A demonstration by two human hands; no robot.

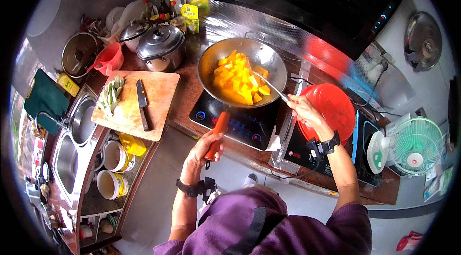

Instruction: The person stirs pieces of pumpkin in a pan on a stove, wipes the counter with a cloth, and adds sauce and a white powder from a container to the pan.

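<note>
My left hand (207, 149) grips the reddish-brown handle (219, 136) of a steel wok (275, 62), which rests on a black induction cooktop (236, 122) with lit controls. Inside the wok lies a heap of orange-yellow chunks (237, 78), apparently pumpkin. In my right hand (305, 109) is the silver handle of a metal spatula (270, 85); its blade is hidden among the chunks. Just beyond my right hand sits a red plastic basin (333, 111).
To the left, a wooden cutting board (162, 93) holds a kitchen knife (142, 105) and cut pale-green vegetable pieces (111, 96). Lidded steel pots (162, 48) stand behind it, near sauce bottles (164, 6). A range hood (288, 6) overhangs the back; a green fan (416, 147) stands right.
</note>
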